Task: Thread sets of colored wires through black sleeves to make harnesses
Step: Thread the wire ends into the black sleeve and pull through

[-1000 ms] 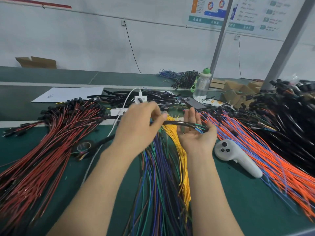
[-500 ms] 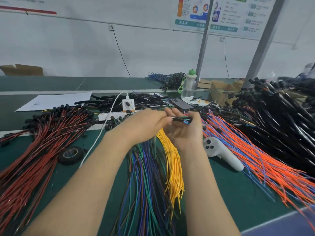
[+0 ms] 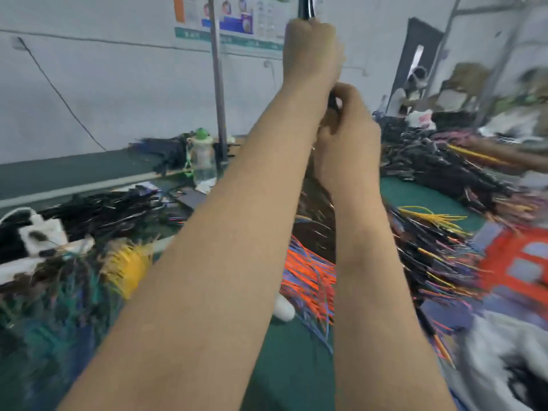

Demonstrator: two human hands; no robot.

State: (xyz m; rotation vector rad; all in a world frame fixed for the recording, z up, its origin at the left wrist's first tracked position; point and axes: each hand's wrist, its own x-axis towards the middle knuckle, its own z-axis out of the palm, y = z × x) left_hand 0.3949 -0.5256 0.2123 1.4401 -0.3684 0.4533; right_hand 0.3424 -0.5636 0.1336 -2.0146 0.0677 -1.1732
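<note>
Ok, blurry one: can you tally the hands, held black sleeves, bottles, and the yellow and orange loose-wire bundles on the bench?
hands: 2 (left hand, right hand)
black sleeve, held: 1
bottle: 1
yellow wire bundles: 2 clear
orange wire bundle: 1
Total: 7; the far-right pile is too blurred to sort.

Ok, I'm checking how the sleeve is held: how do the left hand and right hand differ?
The left hand is higher up, near the picture's top; the right hand sits just below it, by the left wrist. The left hand grips the black sleeve, which sticks out above its fist; the right hand pinches a dark bit below, likely the same sleeve. Both have curled fingers.
</note>
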